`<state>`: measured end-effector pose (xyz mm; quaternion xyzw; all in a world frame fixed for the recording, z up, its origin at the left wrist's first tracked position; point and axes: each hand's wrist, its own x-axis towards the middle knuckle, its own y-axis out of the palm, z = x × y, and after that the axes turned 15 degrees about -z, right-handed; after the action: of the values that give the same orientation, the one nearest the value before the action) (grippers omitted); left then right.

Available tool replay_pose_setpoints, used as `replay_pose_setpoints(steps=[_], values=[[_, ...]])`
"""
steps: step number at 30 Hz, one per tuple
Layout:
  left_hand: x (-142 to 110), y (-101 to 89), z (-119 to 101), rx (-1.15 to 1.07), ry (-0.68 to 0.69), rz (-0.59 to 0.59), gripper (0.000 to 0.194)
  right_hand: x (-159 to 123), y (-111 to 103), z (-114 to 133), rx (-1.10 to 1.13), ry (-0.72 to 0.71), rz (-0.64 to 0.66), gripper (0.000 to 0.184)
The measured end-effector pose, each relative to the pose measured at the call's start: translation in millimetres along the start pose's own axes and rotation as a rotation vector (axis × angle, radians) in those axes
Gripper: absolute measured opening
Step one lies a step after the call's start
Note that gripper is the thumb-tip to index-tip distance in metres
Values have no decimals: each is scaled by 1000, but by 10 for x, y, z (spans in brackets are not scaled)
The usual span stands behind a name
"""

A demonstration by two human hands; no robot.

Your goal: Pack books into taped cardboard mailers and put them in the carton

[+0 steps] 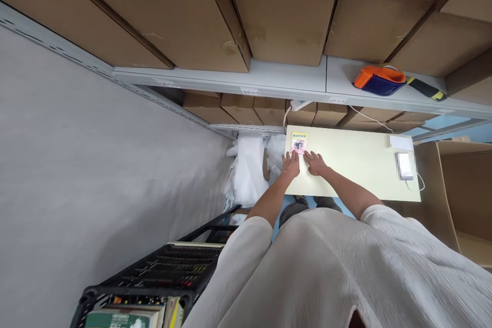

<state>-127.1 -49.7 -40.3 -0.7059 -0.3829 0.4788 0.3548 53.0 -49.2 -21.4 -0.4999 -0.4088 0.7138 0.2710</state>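
Note:
A small booklet (299,140) with a yellow and pink illustrated cover lies flat at the left end of a pale yellow table (353,164). At the booklet's lower left edge, my left hand (291,165) rests with its fingers stretched forward, the fingertips touching the cover. My right hand (315,164) lies on the tabletop by the lower right corner, fingers spread, its index fingertip at or touching the booklet's edge. Neither hand is wrapped round anything.
Cardboard boxes (282,18) fill the shelf above, where an orange and blue tape dispenser (380,80) and a box cutter (426,89) lie. A phone-like device (405,165) sits at the table's right. White wrapping (248,169) and black crates of books (134,289) are leftward; an open carton (442,184) stands right.

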Motion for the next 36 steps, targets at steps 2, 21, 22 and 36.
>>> replay_pose_setpoints(steps=[2, 21, 22, 36], values=[[74, -47, 14, 0, -20, 6, 100, 87, -46, 17, -8, 15, 14, 96], [341, -127, 53, -8, -34, -51, 105, 543, -224, 107, 10, 88, 59, 108], [335, -123, 60, -1, -25, -50, 106, 540, -228, 95, 24, 87, 52, 107], [-80, -77, 217, 25, 62, -88, 104, -628, -227, -801, 219, 217, -309, 68]])
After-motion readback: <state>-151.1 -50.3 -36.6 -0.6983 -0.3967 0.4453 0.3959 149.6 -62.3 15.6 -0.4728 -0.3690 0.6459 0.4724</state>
